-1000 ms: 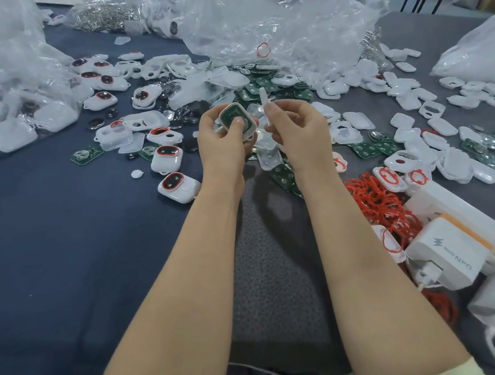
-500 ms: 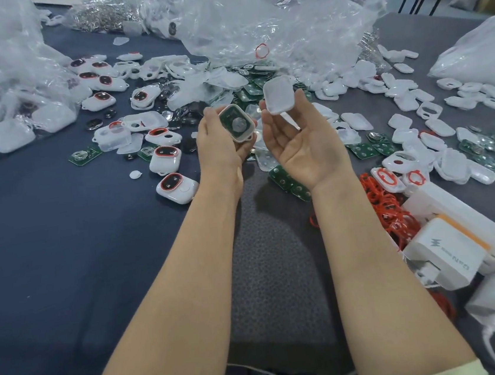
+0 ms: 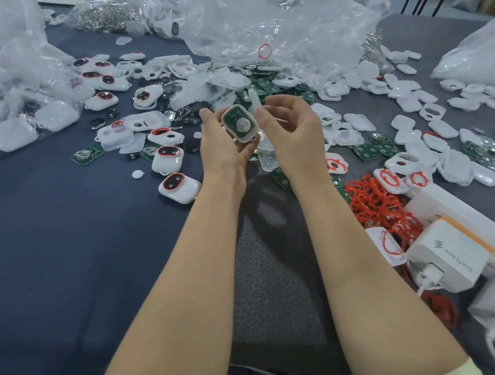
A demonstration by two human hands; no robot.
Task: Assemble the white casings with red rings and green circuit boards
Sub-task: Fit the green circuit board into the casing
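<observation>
Left grip [image 3: 223,151] curls round an open white casing half [image 3: 242,139], a green circuit board [image 3: 232,118] already seated inside, held above the table [image 3: 61,239]. Right grip [image 3: 292,133] pinches a white cover [image 3: 254,98] edge-on just beside it, not yet fitted. Few finished casings [image 3: 178,186] lie left; heaped red rings [image 3: 374,200] and empty shells [image 3: 409,104] suggest most work remains.

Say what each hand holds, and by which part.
The left hand grips the open casing, green board inside, by its sides; the right hand pinches a white cover at its lower end.
</observation>
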